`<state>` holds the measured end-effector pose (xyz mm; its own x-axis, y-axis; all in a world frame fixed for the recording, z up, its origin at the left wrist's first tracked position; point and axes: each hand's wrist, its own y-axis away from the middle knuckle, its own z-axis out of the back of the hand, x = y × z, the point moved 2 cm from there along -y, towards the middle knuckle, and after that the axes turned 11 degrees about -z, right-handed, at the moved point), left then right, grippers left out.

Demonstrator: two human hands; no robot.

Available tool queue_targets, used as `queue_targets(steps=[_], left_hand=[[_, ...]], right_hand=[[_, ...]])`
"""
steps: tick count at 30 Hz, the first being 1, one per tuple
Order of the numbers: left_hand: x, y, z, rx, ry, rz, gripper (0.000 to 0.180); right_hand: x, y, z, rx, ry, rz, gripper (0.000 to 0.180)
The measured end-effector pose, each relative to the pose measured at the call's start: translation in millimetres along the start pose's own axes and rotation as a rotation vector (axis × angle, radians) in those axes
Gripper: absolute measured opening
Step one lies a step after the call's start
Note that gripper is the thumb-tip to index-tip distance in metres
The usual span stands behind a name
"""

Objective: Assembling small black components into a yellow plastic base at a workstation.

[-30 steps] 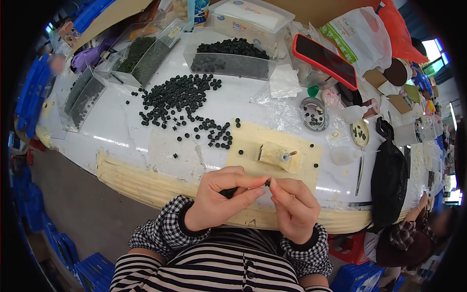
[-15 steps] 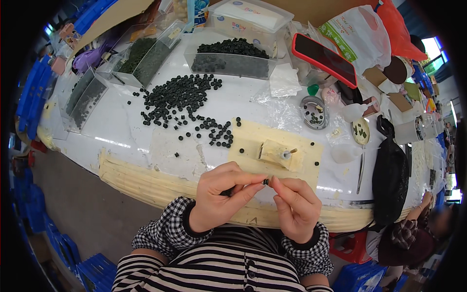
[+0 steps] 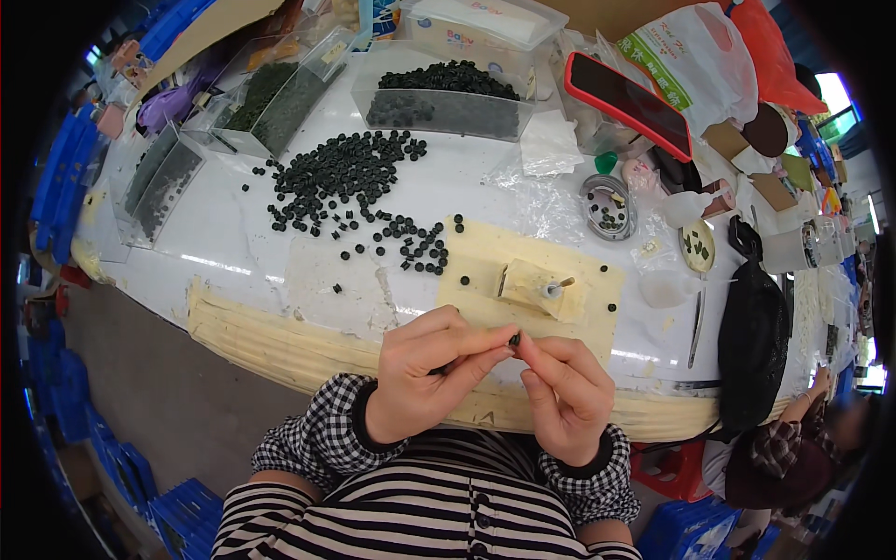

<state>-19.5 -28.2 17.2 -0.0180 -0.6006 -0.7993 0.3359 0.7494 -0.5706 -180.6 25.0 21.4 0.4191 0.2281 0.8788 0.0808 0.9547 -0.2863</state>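
Between my two hands, just over the table's front edge, is a small black grooved part (image 3: 514, 341). My left hand (image 3: 431, 371) pinches it between thumb and forefinger. The fingertips of my right hand (image 3: 567, 385) press on it from the other side. Something dark shows partly behind my left fingers, mostly hidden by them. Beyond my hands stands a yellowed block with an upright pin (image 3: 544, 290), set on a pale yellow sheet (image 3: 474, 245). A few of the same black parts lie on and around this sheet.
A loose pile of black parts (image 3: 341, 173) spreads over the table's left half. Behind it stand clear bins, one holding black parts (image 3: 443, 110). A red-cased phone (image 3: 627, 105) leans at the back right. Tweezers (image 3: 696, 329) and a black bag (image 3: 749, 341) lie to the right.
The small black part has turned slightly between my fingertips, which stay pinched together. Both hands keep nearly the same place, and the view has shifted a little.
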Motion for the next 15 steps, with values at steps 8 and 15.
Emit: queue_targets(steps=[8, 15], left_hand=[[7, 7, -2, 0.152, 0.143, 0.108, 0.035], [10, 5, 1, 0.181, 0.293, 0.193, 0.033]], right_hand=[[-1, -1, -2, -0.056, 0.184, 0.070, 0.039], [-2, -5, 1, -0.028, 0.377, 0.268, 0.043]])
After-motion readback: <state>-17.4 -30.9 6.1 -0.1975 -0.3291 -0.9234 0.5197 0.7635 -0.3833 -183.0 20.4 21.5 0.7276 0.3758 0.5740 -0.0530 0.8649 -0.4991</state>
